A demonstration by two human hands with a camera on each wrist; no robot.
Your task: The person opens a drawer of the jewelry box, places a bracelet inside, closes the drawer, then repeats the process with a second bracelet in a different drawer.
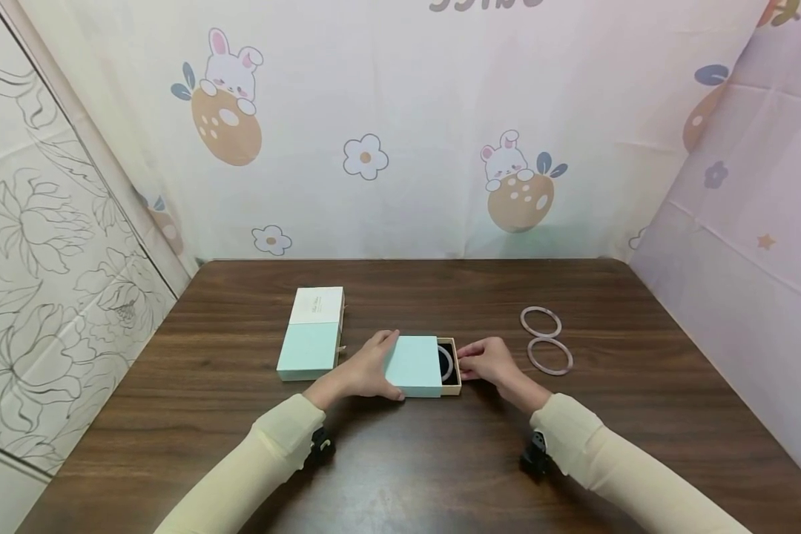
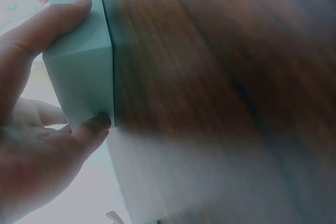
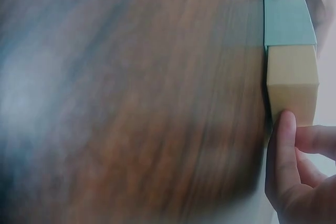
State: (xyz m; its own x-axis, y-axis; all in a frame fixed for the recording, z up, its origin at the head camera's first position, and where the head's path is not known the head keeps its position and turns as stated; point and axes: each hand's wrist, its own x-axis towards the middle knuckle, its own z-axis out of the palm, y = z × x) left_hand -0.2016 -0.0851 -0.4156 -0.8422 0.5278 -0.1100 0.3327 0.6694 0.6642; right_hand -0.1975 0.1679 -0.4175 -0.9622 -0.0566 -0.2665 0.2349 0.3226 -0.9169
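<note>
A mint-green drawer box (image 1: 414,363) lies on the table, its tan drawer (image 1: 454,389) partly out on the right. Inside, on a black lining, sits a pale bangle (image 1: 446,363), partly covered by the sleeve. My left hand (image 1: 370,368) grips the sleeve's left end, with the thumb on the near side (image 2: 79,14) in the left wrist view. At the drawer's outer end is my right hand (image 1: 490,363). In the right wrist view its thumb (image 3: 286,129) touches the drawer's end face (image 3: 296,100), index finger close against it. Any pull tab there is hidden by the fingers.
Two pale bangles (image 1: 550,356) lie touching at the right. At the left is a white box (image 1: 317,305) against another mint-green box (image 1: 308,347), with small ribbon tabs on their right sides. A patterned curtain (image 1: 414,185) hangs behind the brown wooden table (image 1: 400,467).
</note>
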